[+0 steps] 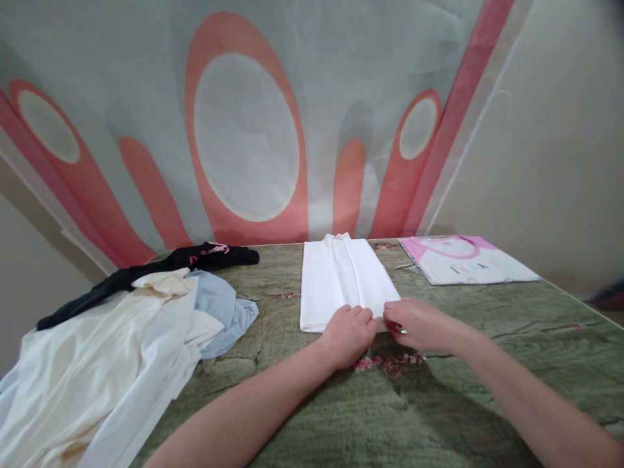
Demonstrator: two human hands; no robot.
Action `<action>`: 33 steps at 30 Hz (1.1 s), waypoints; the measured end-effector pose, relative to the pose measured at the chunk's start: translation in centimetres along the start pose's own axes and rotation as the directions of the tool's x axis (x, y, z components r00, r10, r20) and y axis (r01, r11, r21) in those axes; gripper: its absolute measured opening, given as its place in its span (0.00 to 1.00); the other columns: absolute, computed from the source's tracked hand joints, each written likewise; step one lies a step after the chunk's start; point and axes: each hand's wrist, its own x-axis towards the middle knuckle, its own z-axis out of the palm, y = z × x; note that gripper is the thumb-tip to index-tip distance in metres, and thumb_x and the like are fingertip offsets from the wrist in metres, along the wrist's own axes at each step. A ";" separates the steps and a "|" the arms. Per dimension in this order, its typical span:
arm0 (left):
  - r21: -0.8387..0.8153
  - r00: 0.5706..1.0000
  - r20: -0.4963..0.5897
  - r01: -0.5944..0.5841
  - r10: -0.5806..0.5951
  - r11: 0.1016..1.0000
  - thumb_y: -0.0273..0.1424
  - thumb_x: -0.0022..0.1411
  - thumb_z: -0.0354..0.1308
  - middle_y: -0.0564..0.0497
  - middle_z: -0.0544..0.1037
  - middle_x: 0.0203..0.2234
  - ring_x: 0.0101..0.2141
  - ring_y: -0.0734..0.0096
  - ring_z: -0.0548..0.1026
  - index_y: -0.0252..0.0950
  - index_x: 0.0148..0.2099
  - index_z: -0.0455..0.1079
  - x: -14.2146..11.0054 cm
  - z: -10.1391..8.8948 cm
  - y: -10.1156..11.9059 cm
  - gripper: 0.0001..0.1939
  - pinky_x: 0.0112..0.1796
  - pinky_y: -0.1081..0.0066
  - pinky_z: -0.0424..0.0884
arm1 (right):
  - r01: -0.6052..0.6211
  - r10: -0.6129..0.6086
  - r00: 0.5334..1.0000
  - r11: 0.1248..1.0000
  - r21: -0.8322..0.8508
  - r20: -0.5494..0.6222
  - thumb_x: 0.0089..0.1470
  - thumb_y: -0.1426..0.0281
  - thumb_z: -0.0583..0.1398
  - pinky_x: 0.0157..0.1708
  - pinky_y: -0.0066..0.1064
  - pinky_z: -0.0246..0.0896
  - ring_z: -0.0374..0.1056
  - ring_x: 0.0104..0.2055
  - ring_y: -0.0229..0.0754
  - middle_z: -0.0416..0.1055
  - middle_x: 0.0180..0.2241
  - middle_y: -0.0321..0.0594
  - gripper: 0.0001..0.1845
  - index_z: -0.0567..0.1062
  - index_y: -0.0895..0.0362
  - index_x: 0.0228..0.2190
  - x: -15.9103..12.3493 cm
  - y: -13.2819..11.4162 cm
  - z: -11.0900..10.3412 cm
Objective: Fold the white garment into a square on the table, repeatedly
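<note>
Your left hand (348, 335) lies half-curled on the near edge of a folded white cloth garment (331, 279), perhaps steadying it; whether it grips fabric, I cannot tell. Your right hand (419, 325), fingers nearly closed, appears to pinch the near right corner. Beneath spreads a green-grey wood-patterned tabletop (351, 422). A loose heap of cream, white, pale-blue and black clothes (88, 370) sits left, probably giving you working room. Right lies a flat pink-and-white printed shirt (468, 260), its small lettering (475, 266) seemingly including "I" and "A", otherwise illegible.
</note>
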 end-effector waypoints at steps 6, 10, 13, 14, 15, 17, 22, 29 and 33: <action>-0.007 0.998 0.028 -0.063 0.063 0.998 0.27 0.62 0.51 0.49 0.69 0.30 0.32 0.66 0.69 0.34 0.34 0.65 -0.2 0.2 -0.4 0.04 0.31 0.66 0.65 | -0.044 0.041 0.998 0.997 0.065 0.049 0.44 0.76 0.56 0.28 0.27 0.52 0.67 0.29 0.41 0.72 0.26 0.40 0.06 0.72 0.57 0.25 -0.1 -0.3 0.2; -0.043 0.997 0.027 -0.066 0.067 0.997 0.30 0.64 0.49 0.48 0.69 0.31 0.32 0.67 0.69 0.34 0.34 0.66 -0.2 0.3 -0.7 0.07 0.31 0.68 0.65 | -0.087 0.075 0.995 0.973 0.215 0.063 0.45 0.76 0.56 0.28 0.26 0.54 0.67 0.29 0.39 0.73 0.26 0.38 0.07 0.74 0.56 0.28 -0.9 1.1 -0.7; -0.083 0.999 0.014 -0.046 0.047 0.996 0.33 0.66 0.45 0.48 0.69 0.31 0.32 0.67 0.68 0.35 0.37 0.67 -0.2 0.3 -0.8 0.12 0.32 0.68 0.65 | -0.147 0.144 0.989 0.968 0.205 0.034 0.45 0.77 0.55 0.28 0.26 0.55 0.67 0.28 0.39 0.73 0.27 0.39 0.08 0.74 0.57 0.27 -1.6 2.4 -1.5; -0.092 0.999 0.009 -0.040 0.041 0.995 0.33 0.66 0.44 0.48 0.69 0.31 0.32 0.67 0.68 0.35 0.38 0.67 -0.2 0.3 -0.8 0.12 0.32 0.69 0.65 | -0.169 0.167 0.986 0.968 0.187 0.028 0.45 0.78 0.55 0.27 0.26 0.55 0.67 0.28 0.39 0.73 0.27 0.39 0.09 0.74 0.57 0.26 -1.7 2.7 -1.6; -0.099 0.999 0.008 -0.038 0.039 0.994 0.33 0.66 0.44 0.48 0.69 0.31 0.32 0.67 0.68 0.36 0.39 0.67 -0.2 0.3 -0.8 0.12 0.32 0.69 0.64 | -0.187 0.185 0.982 0.968 0.170 0.028 0.45 0.78 0.55 0.27 0.26 0.55 0.67 0.28 0.39 0.73 0.27 0.39 0.09 0.74 0.57 0.26 -1.8 3.0 -1.7; -0.104 0.999 0.010 -0.046 0.047 0.994 0.33 0.66 0.44 0.49 0.69 0.30 0.31 0.67 0.67 0.36 0.41 0.68 -0.2 0.4 -0.9 0.12 0.31 0.70 0.63 | -0.206 0.202 0.979 0.967 0.151 0.039 0.43 0.78 0.55 0.28 0.26 0.55 0.67 0.29 0.40 0.73 0.27 0.38 0.09 0.74 0.56 0.25 -1.9 3.2 -1.7; -0.082 0.998 0.000 -0.065 0.066 0.994 0.33 0.65 0.46 0.50 0.69 0.29 0.30 0.67 0.66 0.38 0.40 0.70 -0.1 0.5 -1.0 0.11 0.31 0.71 0.62 | -0.162 0.152 0.984 0.980 0.115 0.092 0.41 0.78 0.55 0.29 0.27 0.54 0.68 0.30 0.40 0.74 0.27 0.37 0.10 0.75 0.55 0.25 -1.6 3.1 -0.9; -0.095 0.998 -0.020 -0.053 0.051 0.994 0.33 0.66 0.45 0.49 0.69 0.30 0.31 0.67 0.67 0.37 0.40 0.70 -0.1 0.7 -1.0 0.12 0.31 0.70 0.62 | -0.187 0.183 0.982 0.976 0.112 0.051 0.44 0.75 0.56 0.28 0.27 0.53 0.66 0.29 0.40 0.72 0.27 0.38 0.06 0.73 0.56 0.27 -1.8 3.4 -0.6; -0.124 0.999 -0.034 -0.045 0.041 0.991 0.33 0.66 0.44 0.48 0.70 0.31 0.32 0.68 0.67 0.36 0.40 0.70 -0.2 0.6 -1.1 0.13 0.33 0.69 0.63 | -0.175 0.173 0.985 0.978 0.113 0.023 0.42 0.76 0.57 0.29 0.26 0.52 0.66 0.31 0.39 0.72 0.30 0.38 0.09 0.71 0.56 0.30 -1.7 3.4 -0.1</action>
